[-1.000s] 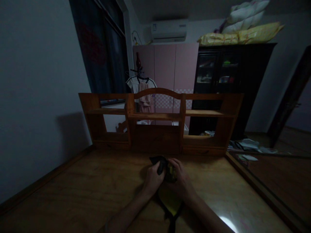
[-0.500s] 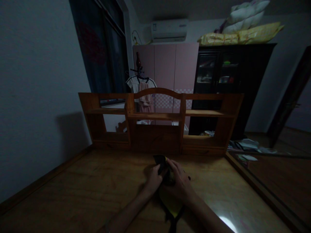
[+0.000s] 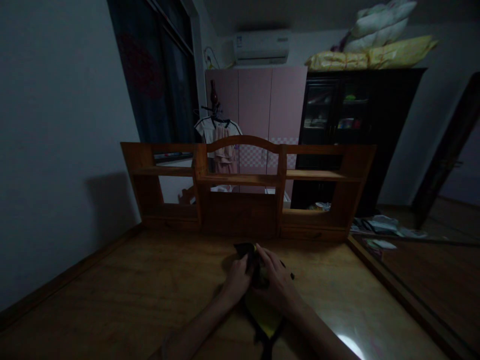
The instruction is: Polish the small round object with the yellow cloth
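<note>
Cloth (image 3: 265, 320), black and yellow, 1: on the bench (image 3: 161, 285), yellow part and dark strap lying between the forearms, dark upper part bunched between both hands' fingers, a dark corner poking out beyond the left thumb. Left hand (image 3: 238, 277): fingers nearly closed, gripping the dark part. Right hand (image 3: 279, 282): fingers bent over the cloth's right side, tips at its top edge, holding it. Rack (image 3: 240, 179), wooden, 3 bays, at the bench's far edge. Wardrobe (image 3: 255, 100), pink, doors closed. Cabinet (image 3: 390, 115), dark, glass-fronted: small items on its shelves, too dim to name.
</note>
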{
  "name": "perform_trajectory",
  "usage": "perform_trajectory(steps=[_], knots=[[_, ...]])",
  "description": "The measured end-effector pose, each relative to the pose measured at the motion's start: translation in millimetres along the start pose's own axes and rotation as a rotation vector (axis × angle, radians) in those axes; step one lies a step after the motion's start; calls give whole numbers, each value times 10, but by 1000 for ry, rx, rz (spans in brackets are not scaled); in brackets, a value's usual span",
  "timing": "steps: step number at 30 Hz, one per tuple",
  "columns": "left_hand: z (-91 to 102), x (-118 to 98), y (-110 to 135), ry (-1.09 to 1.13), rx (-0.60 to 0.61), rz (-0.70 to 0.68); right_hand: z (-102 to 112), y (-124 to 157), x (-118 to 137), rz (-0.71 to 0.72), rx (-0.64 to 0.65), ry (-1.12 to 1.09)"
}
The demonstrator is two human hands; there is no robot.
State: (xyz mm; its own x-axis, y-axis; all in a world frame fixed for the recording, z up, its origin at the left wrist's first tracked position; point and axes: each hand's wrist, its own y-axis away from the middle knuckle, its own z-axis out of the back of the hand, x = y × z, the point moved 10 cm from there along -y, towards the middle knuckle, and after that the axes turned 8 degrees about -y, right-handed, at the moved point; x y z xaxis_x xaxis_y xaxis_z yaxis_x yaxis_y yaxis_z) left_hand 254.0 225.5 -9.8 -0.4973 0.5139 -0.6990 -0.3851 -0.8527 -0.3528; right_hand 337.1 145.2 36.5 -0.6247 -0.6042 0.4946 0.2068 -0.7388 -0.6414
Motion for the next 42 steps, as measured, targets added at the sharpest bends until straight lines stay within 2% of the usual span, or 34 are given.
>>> perform_trajectory(steps=[5,14,22,27,36,42], knots=[[-78,98,-24,10,23,33,0,-3,-43,-23,6,7],[-97,284,-69,47,-46,98,-106,8,-160,-13,8,32],[54,236,-54,-117,-97,144,-110,4,-139,-12,24,27],[28,282,-58,-150,-72,154,-107,9,-139,-4,20,22],[-87,203,-86,-34,-23,53,-119,13,-178,-10,-2,25],[-8,231,-55,-169,-26,107,-130,10,-124,-17,-1,10]])
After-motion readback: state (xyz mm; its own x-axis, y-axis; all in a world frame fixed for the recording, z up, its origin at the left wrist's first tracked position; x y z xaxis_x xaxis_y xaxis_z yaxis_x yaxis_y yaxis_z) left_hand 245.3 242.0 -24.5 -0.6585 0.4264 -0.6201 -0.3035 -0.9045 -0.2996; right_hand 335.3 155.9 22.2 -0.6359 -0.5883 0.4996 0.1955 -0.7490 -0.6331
